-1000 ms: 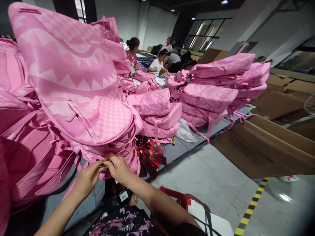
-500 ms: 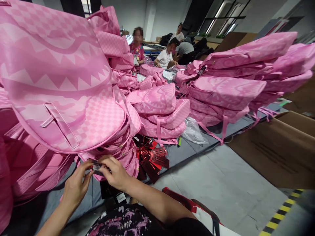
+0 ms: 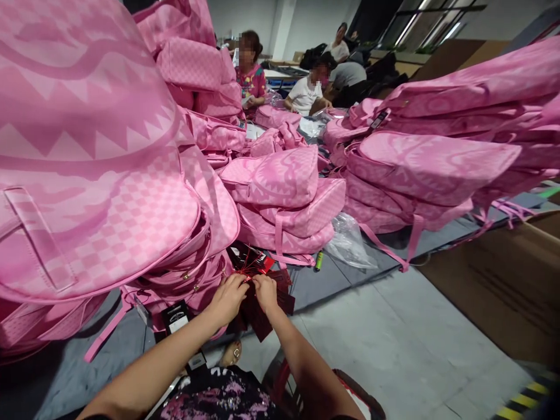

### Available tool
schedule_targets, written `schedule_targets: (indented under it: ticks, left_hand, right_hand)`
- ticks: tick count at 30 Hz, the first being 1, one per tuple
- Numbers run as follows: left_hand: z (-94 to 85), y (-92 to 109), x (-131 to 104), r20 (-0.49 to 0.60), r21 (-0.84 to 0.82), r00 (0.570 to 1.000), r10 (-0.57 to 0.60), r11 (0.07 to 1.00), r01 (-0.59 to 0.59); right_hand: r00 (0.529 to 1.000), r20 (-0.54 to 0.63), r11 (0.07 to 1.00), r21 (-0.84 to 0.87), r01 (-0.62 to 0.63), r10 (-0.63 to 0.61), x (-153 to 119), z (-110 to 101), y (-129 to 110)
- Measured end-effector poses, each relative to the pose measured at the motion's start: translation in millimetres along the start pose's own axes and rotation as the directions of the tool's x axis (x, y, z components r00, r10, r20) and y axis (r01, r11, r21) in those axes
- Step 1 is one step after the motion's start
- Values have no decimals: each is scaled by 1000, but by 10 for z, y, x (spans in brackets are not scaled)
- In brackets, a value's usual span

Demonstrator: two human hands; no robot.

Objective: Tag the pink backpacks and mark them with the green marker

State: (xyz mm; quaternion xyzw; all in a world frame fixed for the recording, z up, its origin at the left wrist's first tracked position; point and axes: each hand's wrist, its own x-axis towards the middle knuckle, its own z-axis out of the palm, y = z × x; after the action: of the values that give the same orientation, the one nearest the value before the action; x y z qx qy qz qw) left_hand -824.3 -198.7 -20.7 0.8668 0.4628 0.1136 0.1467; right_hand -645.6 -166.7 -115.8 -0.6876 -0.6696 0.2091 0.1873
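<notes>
Near the close edge of the grey table [image 3: 330, 290], the left hand [image 3: 231, 294] and right hand [image 3: 266, 291] meet, fingertips almost touching. Each has its fingers bent and thumb closed, pinching the thin red strings [image 3: 247, 265] of a bunch of red tags [image 3: 259, 319]. The left forearm reaches in from seven o'clock, the right from five. The tags lie around and beneath the hands, fanning towards four o'clock. At eight o'clock, a black tag [image 3: 175, 317] with a white label hangs beside the left forearm.

A large pink backpack [image 3: 100, 157] looms at ten o'clock on a pile, its rounded end overhanging and blocking the view of the table behind. Stacked pink backpacks [image 3: 280, 198] stand at one o'clock. Towards two to three lie a small green tube [image 3: 319, 261] and clear plastic [image 3: 352, 242]; a cardboard box [image 3: 494, 268] sits beyond at three.
</notes>
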Motion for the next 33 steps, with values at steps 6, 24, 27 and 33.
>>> schedule_targets:
  ticks: [6,24,27,33]
  left_hand:
    - [388,-148,696,120,119,967,-226,970,212]
    - [320,-117,790,140,94,930,-338,940,328]
    - [225,-121,769,116,-13,942,-314,948,318]
    - [-54,210,556,-20,-374,980,-197,911,175]
  right_hand:
    - [986,97,991,2,137,-137,-3,-96,181]
    - [982,-55,908,-393,146,-182,64,-584,484]
    - [982,-150,909,-414,40,-111,-6,-766,611]
    - [941,-275,945,-308,107,-196,-347,-1038,197]
